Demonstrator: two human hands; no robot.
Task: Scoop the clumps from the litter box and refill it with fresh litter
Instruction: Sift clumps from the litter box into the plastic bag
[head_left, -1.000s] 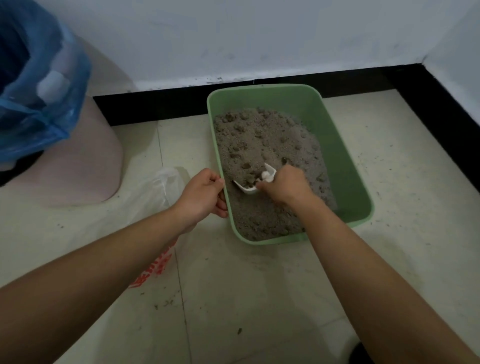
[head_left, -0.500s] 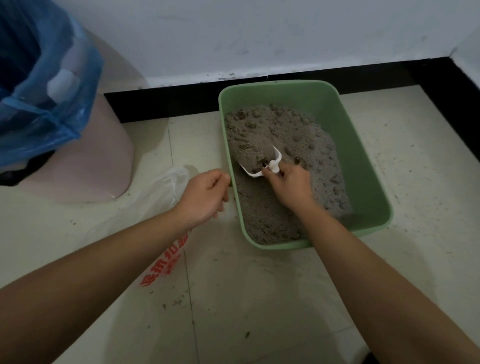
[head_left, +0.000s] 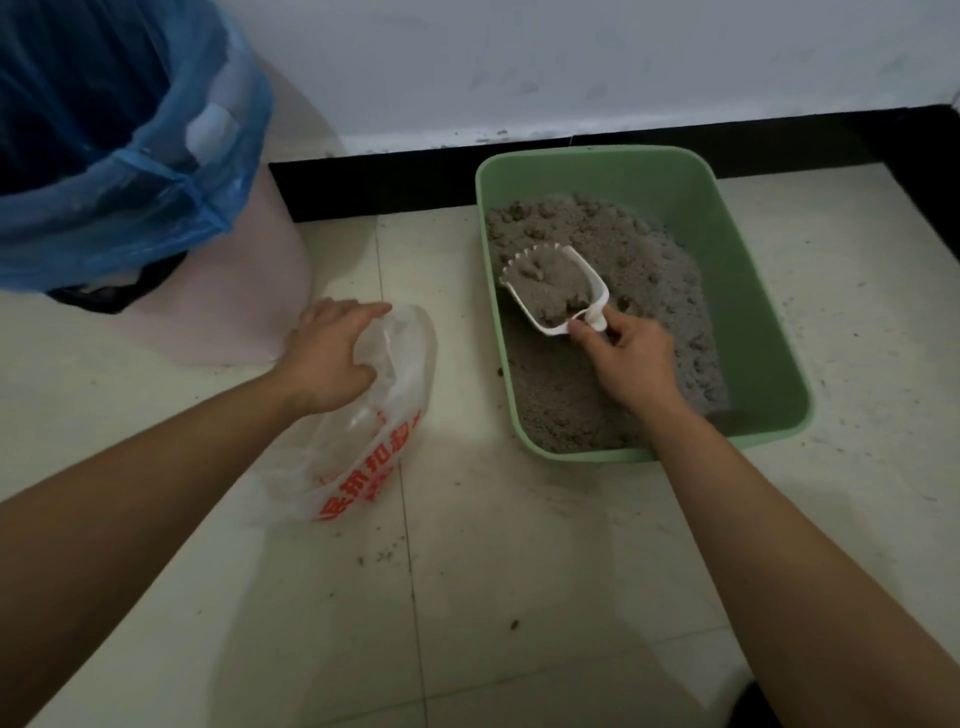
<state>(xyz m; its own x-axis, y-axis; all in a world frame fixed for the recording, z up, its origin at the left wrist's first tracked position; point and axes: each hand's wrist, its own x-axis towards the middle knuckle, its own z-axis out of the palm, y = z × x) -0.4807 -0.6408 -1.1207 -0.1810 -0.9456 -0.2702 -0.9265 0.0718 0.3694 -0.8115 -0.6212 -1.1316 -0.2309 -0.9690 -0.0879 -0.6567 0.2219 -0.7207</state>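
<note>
Above litter box (head_left: 758, 322), right hand (head_left: 631, 364) fingers (head_left: 621, 325) pinching loaded scoop (head_left: 594, 278), left hand (head_left: 332, 358) gripping plastic bag (head_left: 384, 415)

Litter box (head_left: 753, 291) by right hand: smooth matt green plastic; litter (head_left: 649, 270) coarse, grainy. Bag (head_left: 384, 415) under left hand: thin glossy plastic.

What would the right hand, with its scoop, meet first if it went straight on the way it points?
Probably the left wall of the litter box. The right hand grips the loaded scoop aimed up-left, its toothed lip close to that wall; whether it would clear the rim is unclear.
</note>
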